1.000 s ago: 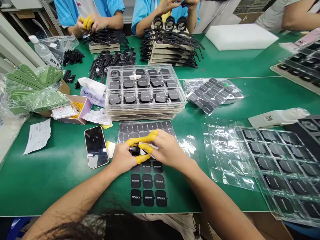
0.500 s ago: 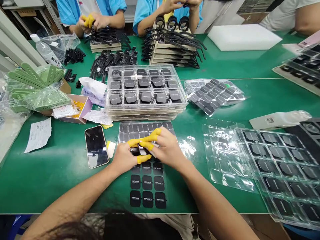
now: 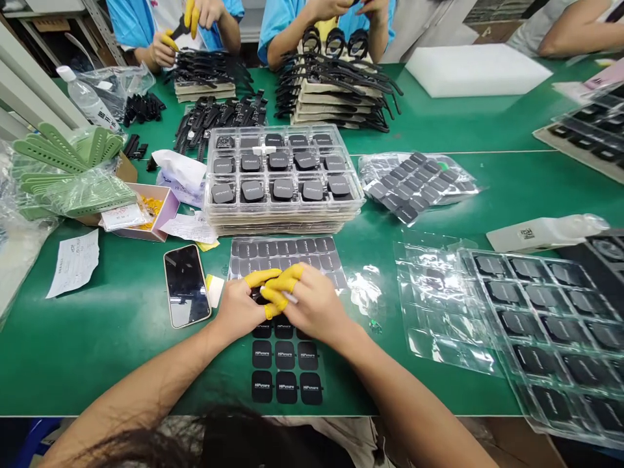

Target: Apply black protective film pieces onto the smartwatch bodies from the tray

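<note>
My left hand and my right hand meet above a sheet of black rounded-square pads printed HiFuture. Both wear yellow finger cots. Between them they pinch a small black item, mostly hidden by my fingers. A thin white strip shows under my right fingers. The pad sheet continues beyond my hands, where its grey-looking upper rows lie on the green mat. My fingertips hide the pads directly beneath them.
A black-screened phone lies left of my hands. Behind stands a stack of clear trays holding black pads. Clear plastic trays spread to the right. Co-workers' hands work across the table among black watch straps.
My hands have drawn closer, and my fingers now cover more of the black item. A co-worker's yellow-cotted hand across the table has lifted higher.
</note>
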Demonstrator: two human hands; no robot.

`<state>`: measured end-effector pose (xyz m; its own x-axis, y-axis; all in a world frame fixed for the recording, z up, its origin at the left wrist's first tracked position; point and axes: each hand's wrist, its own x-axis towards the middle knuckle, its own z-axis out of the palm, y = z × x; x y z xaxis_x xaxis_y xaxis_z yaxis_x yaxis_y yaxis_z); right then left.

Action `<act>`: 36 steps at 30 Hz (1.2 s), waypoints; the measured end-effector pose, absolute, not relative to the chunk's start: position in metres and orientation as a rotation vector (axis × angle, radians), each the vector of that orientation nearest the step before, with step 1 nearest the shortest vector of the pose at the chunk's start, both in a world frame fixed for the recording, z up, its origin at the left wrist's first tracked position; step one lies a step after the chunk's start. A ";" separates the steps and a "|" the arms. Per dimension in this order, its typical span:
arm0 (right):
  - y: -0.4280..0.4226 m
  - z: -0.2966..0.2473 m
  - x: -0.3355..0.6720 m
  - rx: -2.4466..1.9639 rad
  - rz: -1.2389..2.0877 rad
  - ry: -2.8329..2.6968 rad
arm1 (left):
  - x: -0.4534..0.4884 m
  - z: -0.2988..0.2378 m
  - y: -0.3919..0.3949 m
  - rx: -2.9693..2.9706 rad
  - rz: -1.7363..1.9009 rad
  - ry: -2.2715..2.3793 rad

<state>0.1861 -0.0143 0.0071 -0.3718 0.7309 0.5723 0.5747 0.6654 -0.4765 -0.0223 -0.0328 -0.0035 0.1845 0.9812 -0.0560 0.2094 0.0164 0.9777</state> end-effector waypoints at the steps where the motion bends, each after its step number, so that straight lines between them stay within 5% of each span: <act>1: -0.012 0.006 0.192 -1.094 0.184 -2.079 | -0.022 -0.003 -0.033 1.407 0.941 1.242; 6: -0.009 0.012 0.218 -1.486 -0.020 -1.875 | -0.023 -0.005 -0.035 1.454 1.010 1.278; 16: -0.025 0.005 0.184 -1.338 1.321 -1.235 | -0.028 -0.005 -0.033 1.821 1.150 1.156; 24: -0.020 0.006 0.186 -1.405 1.281 -1.146 | -0.028 -0.004 -0.031 1.482 1.132 1.259; 32: -0.007 0.009 0.207 -1.156 0.812 -1.622 | -0.026 0.002 -0.020 1.068 1.104 1.195; 36: -0.008 0.031 0.232 -1.034 1.047 -1.481 | -0.024 0.001 -0.024 1.224 1.037 1.224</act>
